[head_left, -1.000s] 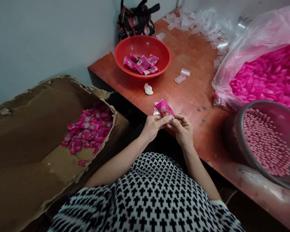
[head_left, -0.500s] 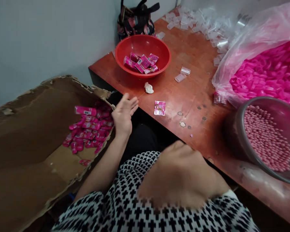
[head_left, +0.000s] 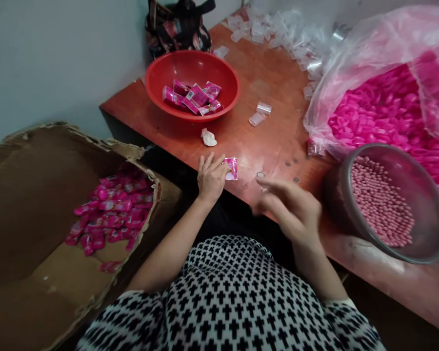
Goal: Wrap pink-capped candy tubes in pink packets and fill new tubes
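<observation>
A small pink sachet (head_left: 231, 168) lies flat near the front edge of the red-brown table (head_left: 278, 141). My left hand (head_left: 209, 176) rests at that edge, fingers spread, fingertips on the sachet's left side. My right hand (head_left: 290, 208) hovers just right of it over the table edge. It is blurred by motion, its fingers stretched out to the left with nothing seen in them. On the floor at my left, an open cardboard box (head_left: 40, 229) holds a heap of pink sachets (head_left: 109, 212).
A red bowl (head_left: 161, 73) with several sachets stands at the table's back. A grey bowl (head_left: 336, 195) of pink pellets and a plastic bag of pink caps (head_left: 388, 107) fill the right. Clear small containers (head_left: 274, 29), a white crumpled scrap (head_left: 208, 138) and a dark bag (head_left: 175, 24) also sit there.
Both hands held a filled sachet, which my left hand then tossed into the box. My left hand has come back onto the sachet on the table; my right hand has swung down beside it.
</observation>
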`<state>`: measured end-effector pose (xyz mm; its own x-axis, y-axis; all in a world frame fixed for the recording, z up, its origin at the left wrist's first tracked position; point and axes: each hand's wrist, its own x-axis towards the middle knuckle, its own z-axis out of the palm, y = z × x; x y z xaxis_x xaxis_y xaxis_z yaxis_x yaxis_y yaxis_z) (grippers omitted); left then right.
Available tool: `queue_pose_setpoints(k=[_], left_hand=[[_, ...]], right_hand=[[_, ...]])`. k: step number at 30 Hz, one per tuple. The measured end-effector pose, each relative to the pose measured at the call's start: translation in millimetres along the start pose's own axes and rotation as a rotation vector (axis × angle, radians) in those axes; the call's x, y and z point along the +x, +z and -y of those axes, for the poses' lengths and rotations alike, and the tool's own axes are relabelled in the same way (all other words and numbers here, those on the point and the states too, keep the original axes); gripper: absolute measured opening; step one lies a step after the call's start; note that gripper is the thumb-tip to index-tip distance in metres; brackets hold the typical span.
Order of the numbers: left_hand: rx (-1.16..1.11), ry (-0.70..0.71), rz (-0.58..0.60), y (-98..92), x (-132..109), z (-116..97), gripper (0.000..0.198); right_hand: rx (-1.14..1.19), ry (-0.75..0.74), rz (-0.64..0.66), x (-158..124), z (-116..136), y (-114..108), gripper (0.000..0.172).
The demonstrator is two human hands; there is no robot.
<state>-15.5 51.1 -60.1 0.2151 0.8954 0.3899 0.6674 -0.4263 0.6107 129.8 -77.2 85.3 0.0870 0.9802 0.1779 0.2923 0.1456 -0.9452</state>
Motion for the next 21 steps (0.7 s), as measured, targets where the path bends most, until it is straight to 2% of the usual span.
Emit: queue_pose_setpoints(k=[3, 6, 9, 12, 16, 21], left_hand=[[-0.018, 0.017, -0.035, 3.0, 1.1, -1.4, 0.018], [-0.036, 0.023, -0.004, 1.9, 0.8, 1.2, 0.019], [-0.058, 0.038, 0.048, -0.8, -0.9, 5.3, 0.026], [-0.082, 0.025, 0.035, -0.5, -2.5, 6.7, 0.021], [-0.134, 0.002, -0.030, 2.7, -3.0, 4.3, 0.020], [-0.306, -0.021, -0.094, -5.4, -2.0, -5.4, 0.021]], right_hand=[[0.041, 0.124, -0.110, 43.5, -71.4, 14.2, 0.021], [-0.039, 0.149, -0.119, 54.3, -112.3, 26.0, 0.022], [-0.114, 0.113, -0.086, 51.3, -118.7, 29.7, 0.024], [-0.118, 0.118, -0.057, 51.3, -117.9, 30.3, 0.024], [-0.093, 0.164, -0.138, 60.9, -123.3, 38.2, 0.027], [0.246, 0.245, -0.193, 76.8, -118.9, 52.8, 0.041]])
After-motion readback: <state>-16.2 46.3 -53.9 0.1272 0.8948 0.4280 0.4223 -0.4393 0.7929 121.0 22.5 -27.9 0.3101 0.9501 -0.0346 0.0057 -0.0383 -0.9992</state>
